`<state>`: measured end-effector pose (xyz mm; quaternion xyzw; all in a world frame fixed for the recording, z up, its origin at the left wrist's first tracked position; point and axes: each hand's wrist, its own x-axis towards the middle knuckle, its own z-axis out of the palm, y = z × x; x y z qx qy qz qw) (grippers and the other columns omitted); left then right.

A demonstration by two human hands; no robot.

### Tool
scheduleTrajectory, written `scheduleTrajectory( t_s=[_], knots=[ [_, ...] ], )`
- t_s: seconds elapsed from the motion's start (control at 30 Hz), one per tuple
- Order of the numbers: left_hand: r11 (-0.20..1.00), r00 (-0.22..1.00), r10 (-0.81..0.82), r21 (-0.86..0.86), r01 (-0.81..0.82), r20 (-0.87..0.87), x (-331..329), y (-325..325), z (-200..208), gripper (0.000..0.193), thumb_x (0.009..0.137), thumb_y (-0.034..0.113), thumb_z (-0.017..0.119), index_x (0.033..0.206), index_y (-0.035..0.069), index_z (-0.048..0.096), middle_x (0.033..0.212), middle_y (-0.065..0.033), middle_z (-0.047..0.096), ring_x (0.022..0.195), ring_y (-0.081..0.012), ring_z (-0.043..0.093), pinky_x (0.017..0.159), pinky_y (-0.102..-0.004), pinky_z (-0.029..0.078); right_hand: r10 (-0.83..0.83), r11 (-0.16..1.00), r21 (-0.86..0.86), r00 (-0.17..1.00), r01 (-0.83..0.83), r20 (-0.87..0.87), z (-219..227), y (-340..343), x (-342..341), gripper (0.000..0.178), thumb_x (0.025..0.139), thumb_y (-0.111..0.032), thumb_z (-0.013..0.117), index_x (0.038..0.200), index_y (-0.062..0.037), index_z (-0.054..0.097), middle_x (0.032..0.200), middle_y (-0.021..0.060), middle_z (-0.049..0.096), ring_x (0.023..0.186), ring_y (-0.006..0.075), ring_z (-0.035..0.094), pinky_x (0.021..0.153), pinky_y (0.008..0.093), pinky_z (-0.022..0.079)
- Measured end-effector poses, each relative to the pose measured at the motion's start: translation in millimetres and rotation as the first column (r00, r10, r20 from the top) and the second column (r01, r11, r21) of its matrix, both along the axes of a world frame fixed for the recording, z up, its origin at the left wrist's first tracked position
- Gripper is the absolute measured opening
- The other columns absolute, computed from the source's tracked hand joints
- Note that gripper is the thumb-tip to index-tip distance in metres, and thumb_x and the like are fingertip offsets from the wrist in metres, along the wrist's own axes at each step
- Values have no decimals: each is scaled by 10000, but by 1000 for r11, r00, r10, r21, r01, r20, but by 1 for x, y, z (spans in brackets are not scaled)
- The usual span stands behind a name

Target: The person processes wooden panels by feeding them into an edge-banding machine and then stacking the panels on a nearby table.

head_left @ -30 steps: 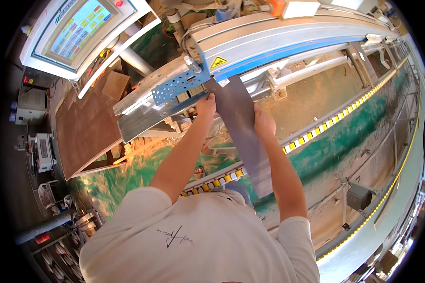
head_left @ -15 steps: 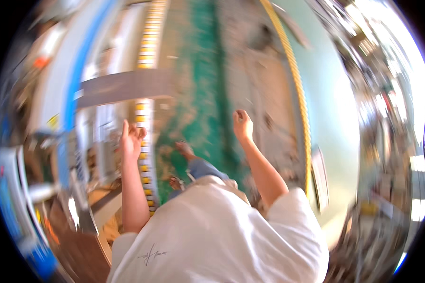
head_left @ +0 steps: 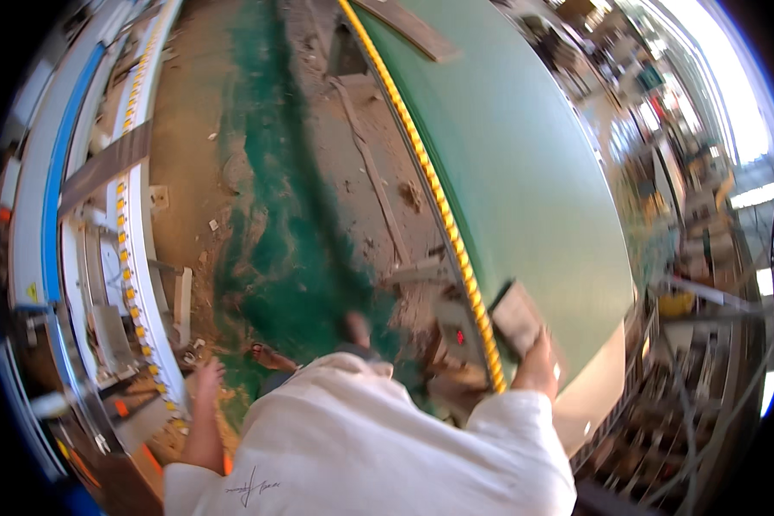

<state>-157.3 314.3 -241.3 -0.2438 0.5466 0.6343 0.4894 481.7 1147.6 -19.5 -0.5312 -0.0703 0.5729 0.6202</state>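
Note:
My right hand (head_left: 537, 368) is at the near end of a short brown board (head_left: 518, 318) on the pale green tabletop, beside its yellow-striped edge. Its fingers close on that end, partly hidden by the board and blur. My left hand (head_left: 206, 376) hangs low on the left, near the white rail with yellow rollers (head_left: 131, 292). It holds nothing, and its somewhat blurred fingers are loosely extended.
The long green tabletop (head_left: 525, 172) runs along my right, with another brown board (head_left: 413, 30) at its far end. A brown plank (head_left: 107, 168) bridges the rails on the left. Between them lies a dusty green floor strip (head_left: 275, 284) with scraps; shelving (head_left: 697, 387) stands beyond the table.
The view has swung right. My right hand has moved from empty air to the short board on the tabletop and gripped it. My left hand has dropped lower.

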Motion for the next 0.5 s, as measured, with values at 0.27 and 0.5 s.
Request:
scheduleTrajectory(
  t_s=[0.27, 0.5],
  knots=[
    [876, 970, -226, -454, 163, -87, 22, 99, 86, 259, 970, 292, 604, 1080, 58, 615, 961, -62, 682, 721, -136, 620, 547, -269, 456, 455, 665, -718, 651, 204, 607, -33, -83, 41, 740, 838, -619, 639, 1298, -51, 525, 1279, 123, 496, 1158, 266, 488, 1013, 435, 435],
    [870, 802, -486, -276, 409, -346, 32, 290, 134, 249, 942, 268, 650, 1019, 32, 675, 904, -47, 696, 754, -128, 640, 642, -284, 507, 620, 784, -573, 325, -238, 714, 21, -6, -5, 984, 764, -495, 770, 1525, -73, 311, 1492, 208, 405, 1284, 358, 463, 1067, 458, 407]
  ],
)
